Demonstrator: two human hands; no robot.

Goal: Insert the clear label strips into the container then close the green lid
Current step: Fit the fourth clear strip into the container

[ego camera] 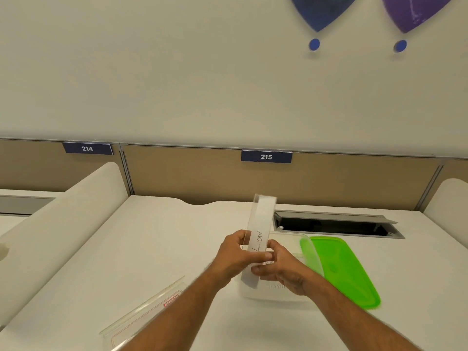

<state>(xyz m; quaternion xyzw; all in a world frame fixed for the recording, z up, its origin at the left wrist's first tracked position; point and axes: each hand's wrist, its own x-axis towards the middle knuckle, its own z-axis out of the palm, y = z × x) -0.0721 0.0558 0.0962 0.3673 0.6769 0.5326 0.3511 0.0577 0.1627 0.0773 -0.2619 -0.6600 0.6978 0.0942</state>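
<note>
– Where is the strip (260, 231)?
– Upright, gripped by the fingers of both the left hand (236, 252) and right hand (283, 268), above the container (278, 291).
– The lid (339, 269)?
– On the table (157, 249), just right of the fingers.

strip in hand (260, 231): clear, paper insert, near upright over container | container (283, 291): clear, open | green lid (342, 269): leaning on container's right rim | second strip (149, 309): flat, left of container

- One view only, from the wearer's head, looking forward and down across a white desk (157, 239).
- Wide-angle: the partition (202, 173) and wall (177, 72) behind fill the upper half.
- Both forearms enter from the bottom edge; the left hand (238, 252) and right hand (283, 269) meet close, near centre.
- No second view shares the scene.
</note>
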